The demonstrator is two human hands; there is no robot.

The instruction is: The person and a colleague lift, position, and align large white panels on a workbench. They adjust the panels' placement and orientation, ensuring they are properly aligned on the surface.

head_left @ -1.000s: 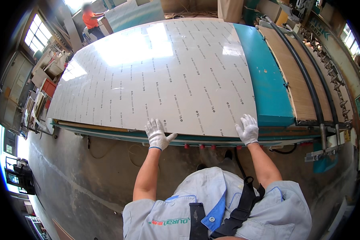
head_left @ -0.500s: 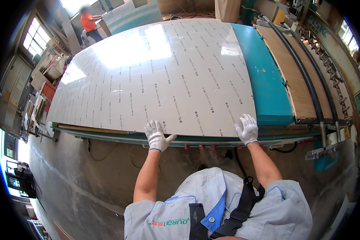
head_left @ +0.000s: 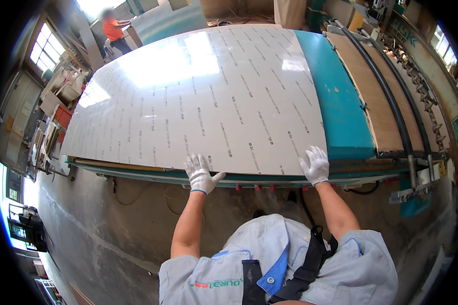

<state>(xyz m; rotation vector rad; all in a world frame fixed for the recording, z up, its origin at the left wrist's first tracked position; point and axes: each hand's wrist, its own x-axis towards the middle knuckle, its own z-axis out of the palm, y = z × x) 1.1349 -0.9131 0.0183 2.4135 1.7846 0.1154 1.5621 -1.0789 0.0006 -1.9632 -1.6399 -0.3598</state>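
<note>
A large, glossy, light grey sheet [head_left: 188, 117] with rows of small dark print lies flat on a long machine bed. My left hand [head_left: 200, 174], in a white knit glove, rests on its near edge with the fingers stretched forward and the thumb out to the right. At the near right corner of the sheet, my right hand [head_left: 316, 165] lies with its fingers spread, gloved the same way. Neither hand grips anything. To the right of the sheet, a teal surface [head_left: 341, 101] of the bed shows.
Right of the teal surface are a brown board [head_left: 369, 76] and thick black hoses [head_left: 387, 86]. Red knobs [head_left: 258, 188] line the bed's near side. A person in an orange top [head_left: 113, 31] stands at the far left beside a panel. A forklift [head_left: 26, 227] is at the left.
Almost nothing differs. Both hands keep their places on the sheet's near edge, and the view has shifted very slightly.
</note>
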